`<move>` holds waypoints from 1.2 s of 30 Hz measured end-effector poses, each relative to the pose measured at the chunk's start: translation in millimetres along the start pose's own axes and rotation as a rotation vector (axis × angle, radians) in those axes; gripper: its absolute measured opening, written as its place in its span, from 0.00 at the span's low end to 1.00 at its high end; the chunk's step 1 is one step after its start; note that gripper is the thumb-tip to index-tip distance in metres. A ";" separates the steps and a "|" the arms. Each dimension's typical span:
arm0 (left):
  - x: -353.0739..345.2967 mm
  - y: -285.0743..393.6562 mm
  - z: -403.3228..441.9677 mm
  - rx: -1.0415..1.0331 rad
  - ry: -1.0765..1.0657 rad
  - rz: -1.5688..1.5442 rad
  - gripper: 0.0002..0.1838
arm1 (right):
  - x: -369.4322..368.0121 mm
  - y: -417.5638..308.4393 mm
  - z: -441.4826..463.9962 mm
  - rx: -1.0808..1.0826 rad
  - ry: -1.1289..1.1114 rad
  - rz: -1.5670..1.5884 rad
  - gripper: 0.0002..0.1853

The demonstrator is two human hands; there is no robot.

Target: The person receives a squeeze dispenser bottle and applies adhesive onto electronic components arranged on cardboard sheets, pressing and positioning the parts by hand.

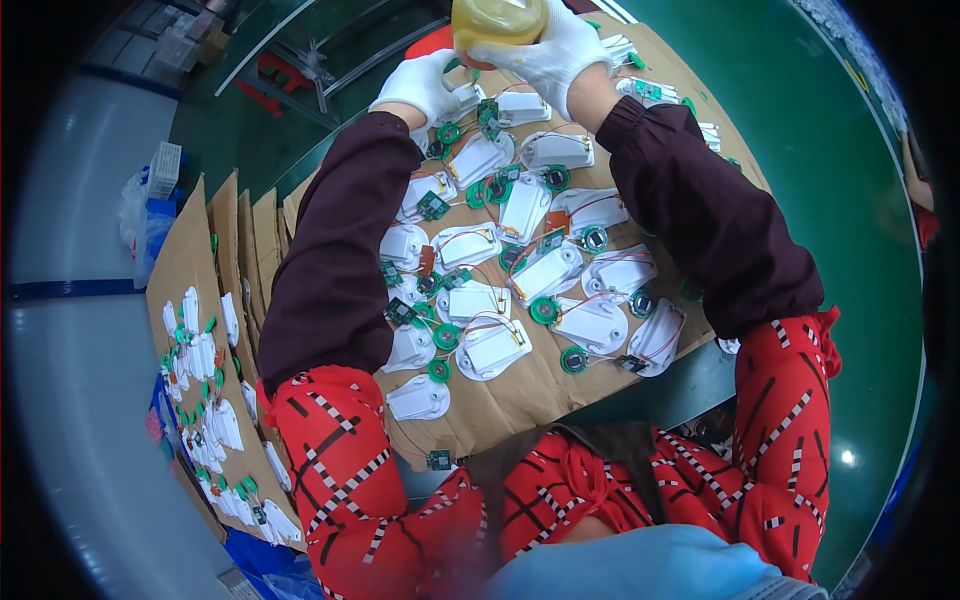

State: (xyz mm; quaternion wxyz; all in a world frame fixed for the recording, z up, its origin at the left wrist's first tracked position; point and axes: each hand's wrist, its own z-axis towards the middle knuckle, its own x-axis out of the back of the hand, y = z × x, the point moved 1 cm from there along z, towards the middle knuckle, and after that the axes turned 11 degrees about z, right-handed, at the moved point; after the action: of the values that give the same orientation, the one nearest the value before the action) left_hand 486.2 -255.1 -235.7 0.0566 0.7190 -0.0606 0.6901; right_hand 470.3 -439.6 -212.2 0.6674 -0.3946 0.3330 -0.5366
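My right hand [550, 62], in a white glove, is wrapped round a yellowish translucent container [497, 20] at the top edge of the view. Close by on the left is my white-gloved left hand [418, 88], fingers drawn together at the far end of the cardboard sheet [510, 405]; what they grip is hidden. A red thing [430, 42] shows just behind it. Rows of white plastic housings [493, 348] cover the sheet, with green round parts [445, 336], small green circuit boards [433, 206] and thin red wires attached.
More cardboard sheets [180, 245] stand upright at the left, the nearest bearing similar white parts [205, 355]. A metal frame [320, 75] and a red stool [275, 80] are beyond. At the right edge, part of another person's arm [915, 185] shows.
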 end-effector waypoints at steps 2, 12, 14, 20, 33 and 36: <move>-1.6 -0.8 0.4 -0.006 0.019 0.004 0.33 | 0.8 2.6 1.1 0.057 -0.004 0.048 0.37; 0.6 2.2 0.8 0.046 -0.017 0.087 0.30 | -6.4 9.7 1.7 0.069 -0.050 0.039 0.37; 0.7 3.0 -1.1 0.042 -0.012 0.066 0.29 | -8.0 6.3 1.9 0.107 -0.100 0.027 0.36; -24.2 -18.4 14.4 -0.177 0.182 0.030 0.22 | -8.9 -10.9 0.3 0.097 -0.254 -0.157 0.35; -0.7 1.8 0.2 0.002 0.014 0.064 0.30 | 2.1 -6.3 -7.6 0.086 -0.148 -0.072 0.34; -2.9 -0.8 0.9 0.007 0.016 0.035 0.31 | -0.9 -1.2 -4.5 0.037 -0.055 0.008 0.35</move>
State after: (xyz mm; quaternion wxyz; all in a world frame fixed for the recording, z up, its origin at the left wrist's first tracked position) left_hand 487.1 -254.4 -238.6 0.0427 0.7123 -0.0705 0.6970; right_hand 465.6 -439.6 -213.2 0.6858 -0.3954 0.3061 -0.5288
